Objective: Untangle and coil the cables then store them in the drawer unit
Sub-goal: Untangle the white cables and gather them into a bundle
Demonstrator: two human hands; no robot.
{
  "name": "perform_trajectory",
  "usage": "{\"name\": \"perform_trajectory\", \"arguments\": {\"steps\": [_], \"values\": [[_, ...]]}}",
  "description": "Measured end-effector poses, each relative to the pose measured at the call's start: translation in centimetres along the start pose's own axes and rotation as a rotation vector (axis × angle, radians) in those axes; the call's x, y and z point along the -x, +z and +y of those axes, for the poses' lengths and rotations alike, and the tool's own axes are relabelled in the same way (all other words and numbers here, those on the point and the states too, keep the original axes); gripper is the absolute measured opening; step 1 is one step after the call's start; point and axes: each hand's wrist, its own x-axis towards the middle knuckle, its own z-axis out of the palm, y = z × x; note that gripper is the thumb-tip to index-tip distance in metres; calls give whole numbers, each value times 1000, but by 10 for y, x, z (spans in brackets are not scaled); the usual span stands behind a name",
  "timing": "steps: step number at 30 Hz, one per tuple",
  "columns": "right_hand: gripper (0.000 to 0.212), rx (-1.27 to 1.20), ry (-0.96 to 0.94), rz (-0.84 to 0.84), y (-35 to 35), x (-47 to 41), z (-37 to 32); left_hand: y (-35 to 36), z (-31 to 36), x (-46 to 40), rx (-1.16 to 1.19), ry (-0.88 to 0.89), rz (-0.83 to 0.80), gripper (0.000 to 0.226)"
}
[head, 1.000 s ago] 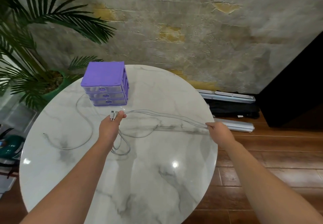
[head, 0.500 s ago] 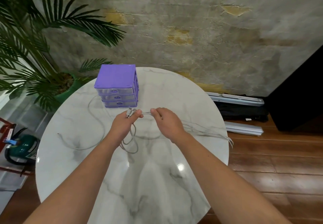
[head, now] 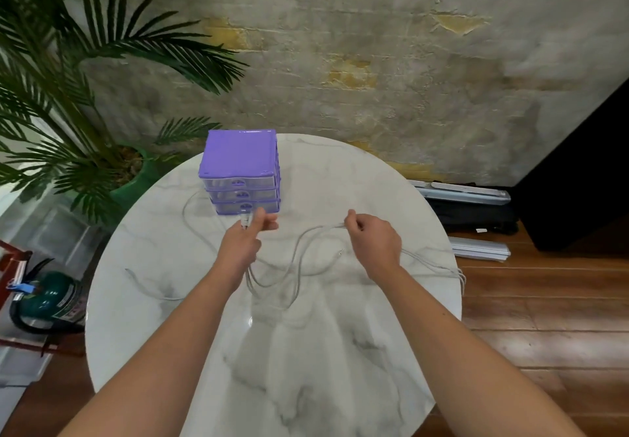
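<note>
The right hand (head: 372, 240) has moved away from the left hand (head: 243, 244). Both pinch the thin white cables (head: 299, 256) mid-frame on the round marble desk (head: 340, 351), below the purple plastic drawer unit (head: 241, 171). Pull slowly so loops stay even.

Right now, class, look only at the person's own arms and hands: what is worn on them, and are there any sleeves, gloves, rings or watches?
Nothing is worn that the head view shows. The left hand and right hand are bare, with no gloves and no rings visible. Both forearms are bare from the wrists to the bottom edge of the picture: no sleeves, watch, bracelet or markings in view.
</note>
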Motion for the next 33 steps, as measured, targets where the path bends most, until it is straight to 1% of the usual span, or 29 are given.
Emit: {"name": "perform_trajectory", "arguments": {"steps": [1, 3, 5, 7, 9, 10, 12, 14, 15, 17, 18, 19, 20, 21, 22, 24, 26, 28, 33], "values": [[53, 15, 23, -3, 1, 0, 8, -9, 0, -4, 122, -18, 37, 36], [51, 70, 72, -68, 4, 3, 22, -24, 2, -9, 387, -60, 77, 37], [51, 132, 118, -161, 12, 7, 28, -37, 5, -12, 611, -96, 61, 41], [49, 161, 126, -228, 23, 10, 21, -46, 8, -13, 784, -127, 43, 47], [49, 161, 84, -248, 37, 14, 4, -53, 10, -13, 905, -162, 31, 51], [49, 188, 32, -242, 43, 16, -7, -57, 12, -14, 951, -179, 25, 53], [44, 260, -135, -179, 55, 23, -33, -62, 16, -15, 1028, -202, 12, 56], [44, 171, -331, -123, 61, 33, -61, -67, 19, -16, 1111, -222, 6, 58], [47, 81, -407, -165, 63, 39, -76, -68, 21, -17, 1149, -226, 2, 58], [52, -78, -486, -379, 68, 50, -101, -70, 24, -19, 1200, -225, 1, 58], [49, -128, -474, -489, 70, 56, -111, -70, 25, -20, 1215, -226, 6, 57], [42, -169, -431, -563, 73, 62, -117, -71, 26, -21, 1227, -226, 12, 56], [34, -182, -392, -584, 76, 65, -120, -72, 26, -23, 1240, -222, 20, 55], [31, -175, -373, -557, 78, 66, -121, -74, 26, -25, 1256, -218, 32, 54], [33, -155, -360, -517, 76, 65, -120, -76, 25, -27, 1275, -214, 45, 53], [46, -126, -314, -460, 69, 62, -111, -82, 21, -32, 1314, -206, 58, 51], [60, -90, -260, -440, 60, 57, -97, -87, 16, -36, 1340, -200, 67, 51], [67, -8, -201, -421, 52, 50, -77, -90, 11, -42, 1353, -187, 91, 54], [69, 256, -46, -287, 38, 39, -13, -94, -2, -51, 1349, -182, 194, 57]]}}
